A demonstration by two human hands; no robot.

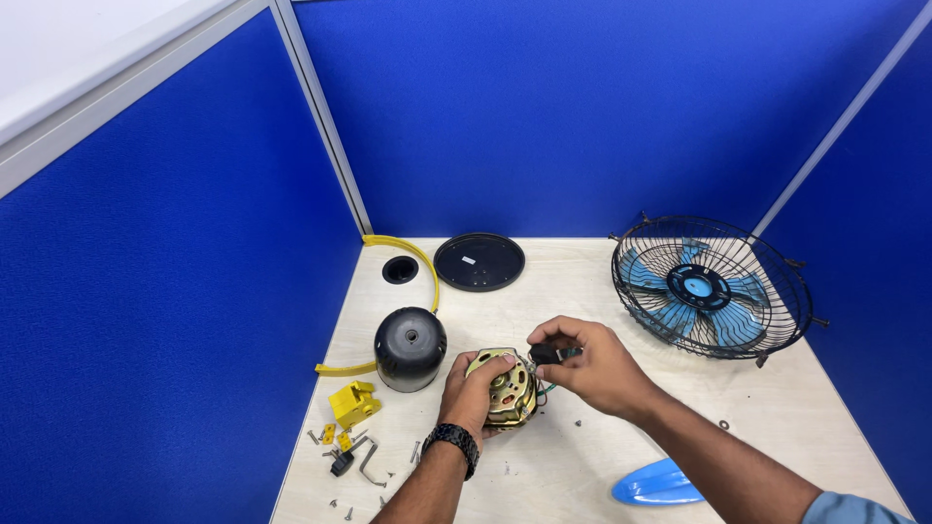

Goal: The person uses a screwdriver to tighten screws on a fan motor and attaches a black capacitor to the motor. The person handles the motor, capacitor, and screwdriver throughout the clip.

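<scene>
Between both hands, the brass-coloured fan motor (507, 388) sits cupped in the closed left hand (473, 390), its round face tilted up toward the camera. Just right of it, the right hand (594, 364) pinches a small black part (549, 354) at the motor's upper edge; green wires (547, 390) trail below.

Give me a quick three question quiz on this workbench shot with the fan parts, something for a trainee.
1. True or false: the left hand grips the brass-coloured metal fan motor.
2. What lies inside the black wire fan guard? A) blue blades B) yellow bracket C) screws
3. Fill in: the right hand pinches a small ____ part beside the motor.

Key
1. True
2. A: the blue fan blades
3. black
</scene>
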